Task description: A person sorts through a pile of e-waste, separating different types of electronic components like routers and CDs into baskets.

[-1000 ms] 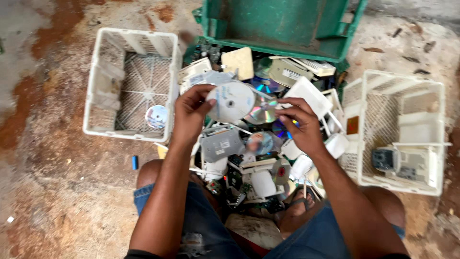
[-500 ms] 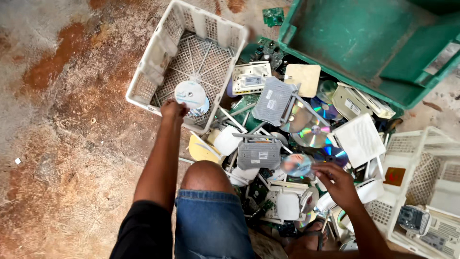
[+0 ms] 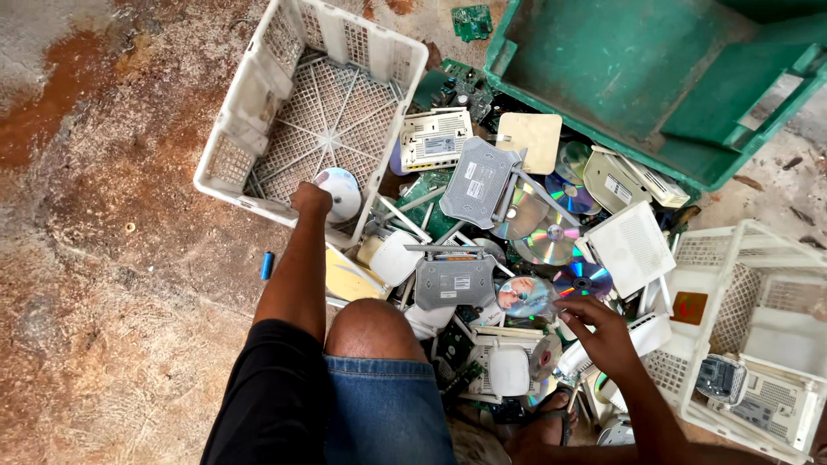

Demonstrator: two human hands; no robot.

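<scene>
Reaching left hand (image 3: 310, 200) hiding disc (image 3: 340, 191) edge, right hand (image 3: 603, 331) over pile

A lattice crate (image 3: 258, 95) sits on the ground (image 3: 103, 284) at the left of the heap, with a disc (image 3: 338, 191) lying inside at its near edge, under the left hand (image 3: 310, 198). A large bin (image 3: 620, 77) lies tipped behind the heap, at the far right. A second lattice crate (image 3: 749, 284) stands at the right, holding router casings (image 3: 758, 405). Between the crates, routers (image 3: 478, 181) and loose discs (image 3: 551, 241) lie piled together; the right hand (image 3: 603, 331) rests over the heap's near right part, just beside one disc (image 3: 523, 295). A circuit board (image 3: 471, 21) lies behind the left crate.
</scene>
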